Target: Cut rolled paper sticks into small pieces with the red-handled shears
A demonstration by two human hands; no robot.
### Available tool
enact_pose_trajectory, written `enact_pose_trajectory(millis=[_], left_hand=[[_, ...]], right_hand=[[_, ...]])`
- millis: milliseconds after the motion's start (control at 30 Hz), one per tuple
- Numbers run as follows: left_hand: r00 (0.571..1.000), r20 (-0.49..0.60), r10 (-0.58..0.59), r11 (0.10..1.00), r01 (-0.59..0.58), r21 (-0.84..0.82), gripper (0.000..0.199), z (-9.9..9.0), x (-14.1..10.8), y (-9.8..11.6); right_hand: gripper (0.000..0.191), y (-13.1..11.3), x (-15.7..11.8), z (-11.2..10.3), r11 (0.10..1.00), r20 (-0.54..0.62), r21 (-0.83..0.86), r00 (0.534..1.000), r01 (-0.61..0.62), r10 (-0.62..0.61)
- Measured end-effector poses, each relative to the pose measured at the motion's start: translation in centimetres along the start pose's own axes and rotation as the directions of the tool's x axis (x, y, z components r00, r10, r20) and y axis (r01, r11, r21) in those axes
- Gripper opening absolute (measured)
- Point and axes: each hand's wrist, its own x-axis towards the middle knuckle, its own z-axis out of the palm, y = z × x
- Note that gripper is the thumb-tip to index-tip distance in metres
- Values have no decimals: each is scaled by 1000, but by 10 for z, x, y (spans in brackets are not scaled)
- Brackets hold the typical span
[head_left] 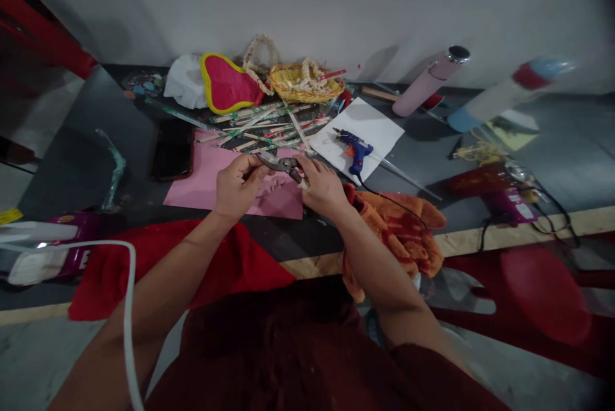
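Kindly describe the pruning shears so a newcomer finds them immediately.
Find the pink sheet on the dark table, then the right hand at its right edge. This hand grips the pruning shears, whose curved metal blade sets them apart from the straight sticks beyond.

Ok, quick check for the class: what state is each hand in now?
Right hand: closed, holding the pruning shears.
Left hand: fingers pinched closed near the shears' tip; anything held cannot be told.
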Motion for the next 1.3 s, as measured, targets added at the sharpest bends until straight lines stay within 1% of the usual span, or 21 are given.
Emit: enact_pose_trajectory(millis=[67, 167, 267, 400, 467, 533, 667, 833, 967, 1100, 1200, 1300], left_hand=[[1000, 12, -16, 1000, 16, -10, 13, 0, 0, 2], [998, 51, -42, 996, 45, -75, 11, -1, 2, 6], [990, 102, -93, 975, 111, -190, 17, -3, 3, 7], [967, 212, -141, 912, 210, -353, 21, -5, 5, 2], [956, 245, -159, 885, 248, -395, 21, -6, 6, -1], [954, 243, -177, 871, 267, -412, 21, -6, 6, -1], [958, 211, -195, 870, 268, -413, 23, -8, 7, 1], [973, 153, -171, 903, 217, -370, 25, -7, 7, 4], [987, 92, -132, 960, 150, -236, 24, -3, 5, 2], [996, 44, -82, 992, 86, -96, 19, 0, 3, 3], [995, 73, -72, 994, 77, -75, 17, -2, 3, 7], [977, 178, -119, 977, 147, -155, 21, -7, 5, 8]], right_hand=[[61, 1, 1, 0, 1000, 28, -4, 999, 27, -27], [67, 3, 0, -2, 997, 58, -7, 996, 72, -71], [71, 5, 0, -5, 995, 82, 4, 991, 101, -101], [77, 11, 2, -4, 991, 108, 13, 985, 135, -135], [75, 13, 3, -3, 990, 105, 21, 984, 142, -143], [69, 11, 3, -2, 990, 85, 35, 987, 133, -136], [55, 4, 1, -3, 994, 24, 60, 995, 92, -94], [48, -2, -2, -3, 998, -9, 28, 998, 54, -54], [49, 1, -1, 0, 999, -39, 21, 999, 27, -26], [57, 8, 2, 3, 999, -47, 29, 998, 41, -40], [63, 13, 3, 2, 996, -2, 46, 997, 81, -81], [67, 16, 3, -1, 991, 30, 55, 992, 120, -121]])
